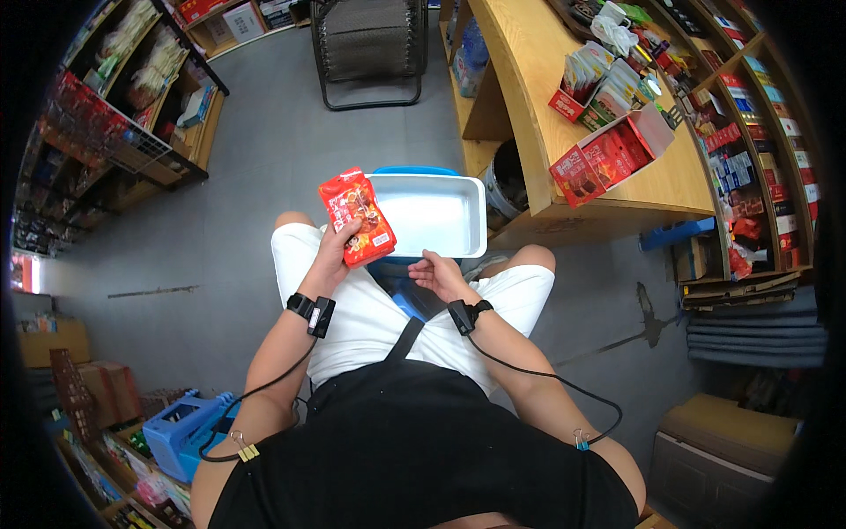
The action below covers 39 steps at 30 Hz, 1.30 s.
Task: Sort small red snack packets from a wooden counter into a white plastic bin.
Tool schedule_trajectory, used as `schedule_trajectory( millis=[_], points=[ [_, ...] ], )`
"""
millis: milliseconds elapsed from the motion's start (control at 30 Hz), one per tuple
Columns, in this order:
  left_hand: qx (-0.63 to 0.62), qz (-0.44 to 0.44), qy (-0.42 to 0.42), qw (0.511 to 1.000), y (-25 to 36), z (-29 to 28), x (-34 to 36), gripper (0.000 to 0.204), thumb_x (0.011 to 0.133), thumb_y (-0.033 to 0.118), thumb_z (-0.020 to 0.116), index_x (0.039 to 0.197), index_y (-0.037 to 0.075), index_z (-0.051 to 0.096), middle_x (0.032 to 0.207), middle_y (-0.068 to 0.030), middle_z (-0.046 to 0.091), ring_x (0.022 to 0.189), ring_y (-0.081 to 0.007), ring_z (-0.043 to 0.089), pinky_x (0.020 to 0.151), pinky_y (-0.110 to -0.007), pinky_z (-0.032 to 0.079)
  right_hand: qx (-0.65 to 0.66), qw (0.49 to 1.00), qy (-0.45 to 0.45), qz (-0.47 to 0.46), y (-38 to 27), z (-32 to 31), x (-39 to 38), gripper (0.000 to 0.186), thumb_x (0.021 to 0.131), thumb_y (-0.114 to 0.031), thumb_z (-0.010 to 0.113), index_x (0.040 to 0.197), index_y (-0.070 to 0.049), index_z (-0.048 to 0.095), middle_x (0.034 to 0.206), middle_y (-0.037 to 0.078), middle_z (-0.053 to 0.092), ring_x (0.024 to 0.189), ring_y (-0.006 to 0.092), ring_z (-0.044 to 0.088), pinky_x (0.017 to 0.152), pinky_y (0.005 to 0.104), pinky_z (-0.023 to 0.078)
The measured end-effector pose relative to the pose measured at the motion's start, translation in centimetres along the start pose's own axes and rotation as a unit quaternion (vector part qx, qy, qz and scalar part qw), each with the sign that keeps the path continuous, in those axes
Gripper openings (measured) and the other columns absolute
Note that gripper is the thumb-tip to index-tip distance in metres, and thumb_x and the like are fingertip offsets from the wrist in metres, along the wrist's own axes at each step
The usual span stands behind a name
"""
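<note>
My left hand (332, 253) is closed around a red snack packet (359, 216) with food pictures on its front, held up at the left end of a white tray. The white tray (432, 216) is rectangular and shallow, and it rests over something blue in front of my knees. Near the tray's front edge, my right hand (434, 275) is turned partly palm up with its fingers apart and nothing in them. Whether those fingertips touch the rim I cannot tell.
To the right, a wooden counter (529, 115) carries an open red box (608, 159) of packets. A folding chair (368, 53) stands ahead. Stocked shelves (132, 97) line the left side. A blue plastic stool (183, 434) sits at lower left, a brown storage box (718, 450) at lower right.
</note>
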<state>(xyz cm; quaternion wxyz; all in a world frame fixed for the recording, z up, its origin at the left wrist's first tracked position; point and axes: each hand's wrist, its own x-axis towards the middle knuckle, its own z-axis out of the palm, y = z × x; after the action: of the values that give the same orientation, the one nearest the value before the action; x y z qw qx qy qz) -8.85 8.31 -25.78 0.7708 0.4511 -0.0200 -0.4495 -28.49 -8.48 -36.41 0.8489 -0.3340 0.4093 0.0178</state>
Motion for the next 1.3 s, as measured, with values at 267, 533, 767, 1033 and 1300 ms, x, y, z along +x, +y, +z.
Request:
schedule_trajectory(
  millis=[267, 533, 767, 1033, 1300],
  points=[
    [0.049, -0.022, -0.024, 0.998, -0.6, 0.2, 0.1, 0.052, 0.096, 0.017, 0.072, 0.139, 0.006, 0.043, 0.128, -0.0111, 0.062, 0.116, -0.0225, 0.068, 0.094, -0.04, 0.061, 0.005, 1.0, 0.02, -0.01, 0.2, -0.4, 0.1, 0.041, 0.104, -0.034, 0.052, 0.086, 0.001, 0.065, 0.098, 0.019, 0.075, 0.086, 0.0255, 0.074, 0.073, 0.0345, 0.059],
    [0.069, -0.018, -0.035, 0.997, -0.3, -0.3, 1.2, 0.051, 0.097, 0.016, 0.072, 0.139, 0.008, 0.044, 0.129, -0.0104, 0.063, 0.115, -0.0238, 0.068, 0.094, -0.042, 0.062, -0.038, 0.998, 0.047, 0.0, 0.1, 1.8, -1.0, 0.047, 0.104, -0.041, 0.052, 0.073, -0.005, 0.058, 0.089, 0.021, 0.074, 0.073, 0.024, 0.072, 0.064, 0.0328, 0.057],
    [0.058, 0.002, -0.086, 0.995, -1.3, -0.4, 2.9, 0.065, 0.09, 0.015, 0.081, 0.141, 0.005, 0.042, 0.128, -0.0114, 0.064, 0.114, -0.021, 0.068, 0.096, -0.037, 0.059, -0.088, 0.99, 0.05, -0.101, -1.1, 3.8, -3.0, 0.039, 0.105, -0.035, 0.056, 0.081, -0.005, 0.061, 0.079, 0.014, 0.071, 0.066, 0.0201, 0.067, 0.062, 0.0305, 0.054],
    [0.188, 0.007, -0.147, 0.971, -2.1, -0.8, 6.8, 0.079, 0.083, 0.022, 0.087, 0.144, 0.004, 0.039, 0.13, -0.0109, 0.062, 0.117, -0.019, 0.064, 0.1, -0.036, 0.054, -0.195, 0.926, 0.111, -0.303, -6.0, 8.1, -2.7, 0.03, 0.097, -0.03, 0.074, 0.1, -0.004, 0.059, 0.094, 0.005, 0.065, 0.083, 0.0104, 0.062, 0.069, 0.0233, 0.051],
    [0.16, 0.038, -0.172, 0.971, -3.8, -2.7, 8.3, 0.076, 0.09, 0.028, 0.08, 0.148, 0.002, 0.038, 0.134, -0.0115, 0.059, 0.121, -0.0187, 0.061, 0.103, -0.035, 0.052, -0.299, 0.884, 0.158, -0.322, -6.2, 9.1, 0.1, 0.033, 0.092, -0.024, 0.082, 0.092, -0.005, 0.054, 0.084, 0.003, 0.063, 0.074, 0.008, 0.059, 0.063, 0.0233, 0.049]
  ],
)
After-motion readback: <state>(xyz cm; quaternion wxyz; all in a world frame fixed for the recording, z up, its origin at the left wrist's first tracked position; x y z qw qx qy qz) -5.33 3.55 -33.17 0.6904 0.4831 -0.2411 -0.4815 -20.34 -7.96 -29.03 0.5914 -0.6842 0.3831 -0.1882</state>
